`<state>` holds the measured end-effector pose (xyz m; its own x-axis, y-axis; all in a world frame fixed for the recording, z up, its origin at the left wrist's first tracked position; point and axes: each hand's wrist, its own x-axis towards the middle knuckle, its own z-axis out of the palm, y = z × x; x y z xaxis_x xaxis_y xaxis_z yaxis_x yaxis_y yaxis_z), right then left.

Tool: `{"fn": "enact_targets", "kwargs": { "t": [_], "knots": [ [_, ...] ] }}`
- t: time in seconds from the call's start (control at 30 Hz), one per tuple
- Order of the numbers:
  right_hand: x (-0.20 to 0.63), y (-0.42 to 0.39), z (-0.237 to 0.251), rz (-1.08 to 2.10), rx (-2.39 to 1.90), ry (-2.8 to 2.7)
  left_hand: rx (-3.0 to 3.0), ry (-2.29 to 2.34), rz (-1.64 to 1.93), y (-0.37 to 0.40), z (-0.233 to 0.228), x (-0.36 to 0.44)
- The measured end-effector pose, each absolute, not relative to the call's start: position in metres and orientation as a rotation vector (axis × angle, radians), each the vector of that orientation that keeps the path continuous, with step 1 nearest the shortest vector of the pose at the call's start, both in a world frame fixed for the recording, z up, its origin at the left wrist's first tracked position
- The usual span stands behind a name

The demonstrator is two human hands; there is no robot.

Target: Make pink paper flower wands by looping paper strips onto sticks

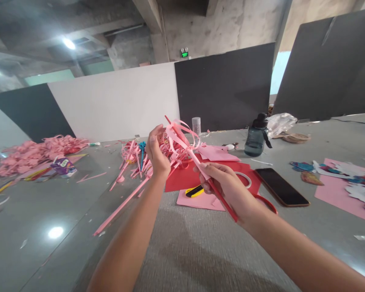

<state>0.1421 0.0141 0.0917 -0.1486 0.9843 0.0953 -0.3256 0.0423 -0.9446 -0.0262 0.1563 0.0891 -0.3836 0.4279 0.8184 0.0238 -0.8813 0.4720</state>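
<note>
My right hand (226, 182) is closed around a red stick (222, 198), which slants up and away from me. A pale pink paper strip (197, 162) lies along the stick, and thin pink loops curl out near its far end. Beside those loops, my left hand (158, 152) is raised and cupped, holding nothing that I can see; some of its fingertips are hidden. Behind both hands lies a pile of curled pink paper strips on stems (130, 152), with a blue curled piece (142, 148) among them.
Red paper (178, 182), a yellow-black cutter (194, 191) and pink sheets (185, 200) lie below the hands. To the right are a phone (281, 186), a dark bottle (254, 142) and paper cut-outs (337, 168). A pink paper heap (39, 156) and a purple packet (63, 166) are left.
</note>
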Motion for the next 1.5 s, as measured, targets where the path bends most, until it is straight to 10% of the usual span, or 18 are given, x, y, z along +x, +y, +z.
{"fn": "enact_targets", "kwargs": {
  "t": [1.5],
  "knots": [
    [0.14,0.012,0.092,1.419,-0.851,-1.077,1.697,0.553,1.957,0.166,0.091,-0.025]
  ]
}}
